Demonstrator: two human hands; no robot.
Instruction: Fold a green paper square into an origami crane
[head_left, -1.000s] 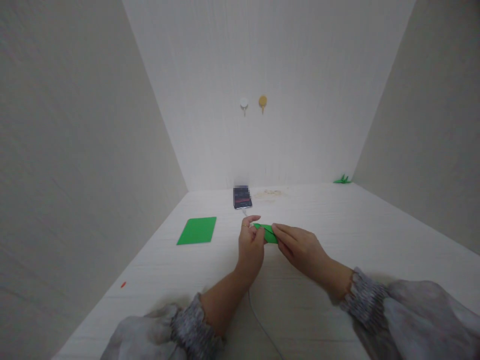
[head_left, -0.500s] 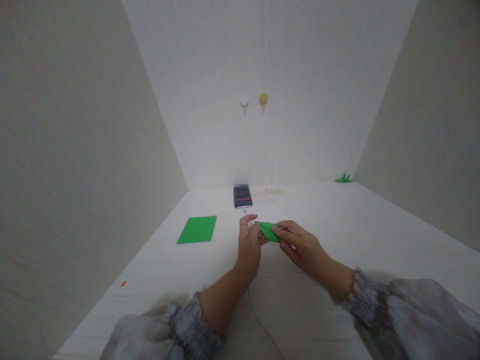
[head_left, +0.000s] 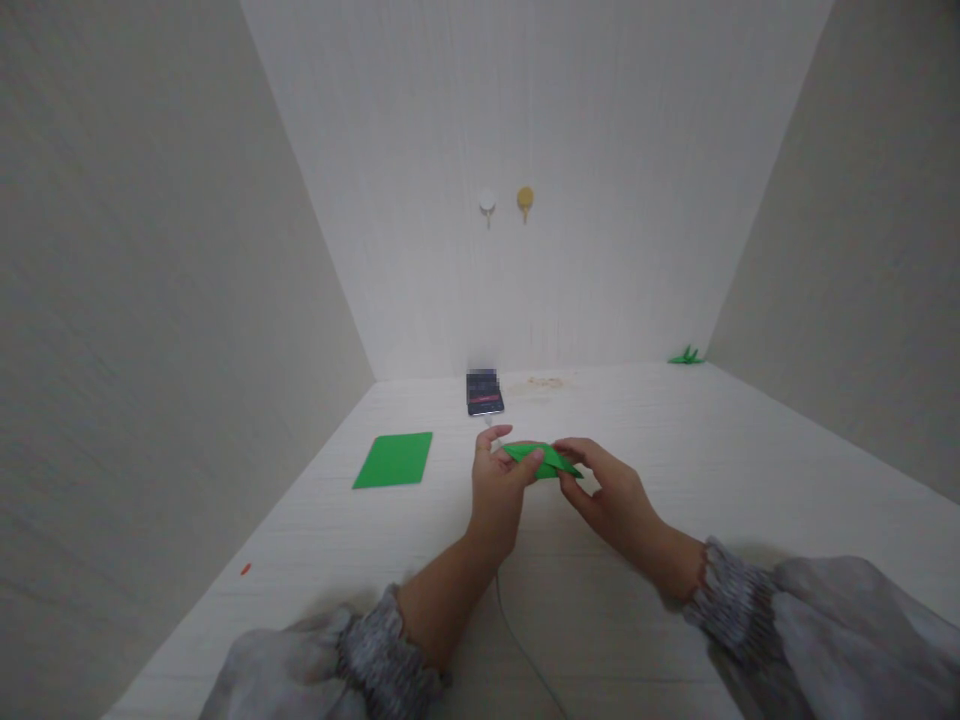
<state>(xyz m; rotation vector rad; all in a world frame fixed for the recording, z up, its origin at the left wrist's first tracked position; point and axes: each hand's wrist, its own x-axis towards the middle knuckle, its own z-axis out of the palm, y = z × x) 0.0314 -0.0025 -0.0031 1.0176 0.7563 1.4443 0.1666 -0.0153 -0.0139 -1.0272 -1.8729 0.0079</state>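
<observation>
A folded piece of green paper (head_left: 551, 461), long and pointed at its ends, is held up over the white table between both hands. My left hand (head_left: 499, 490) pinches it with the thumb on the near face and fingers behind, the index finger raised. My right hand (head_left: 611, 490) has its fingertips closed around the paper's right part, and a pointed tip sticks out between thumb and fingers. Part of the paper is hidden by the fingers. To the left lies a flat green paper square (head_left: 394, 460).
A phone (head_left: 484, 393) stands near the back wall, its white cable (head_left: 517, 640) running under my hands toward me. A folded green paper piece (head_left: 685, 357) sits in the far right corner. A small orange bit (head_left: 246, 569) lies at left. Two hooks (head_left: 526, 198) are on the wall.
The folded paper has turned, so its pointed end now shows at the right. My left thumb has moved onto its front, and my right fingers have shifted their hold.
</observation>
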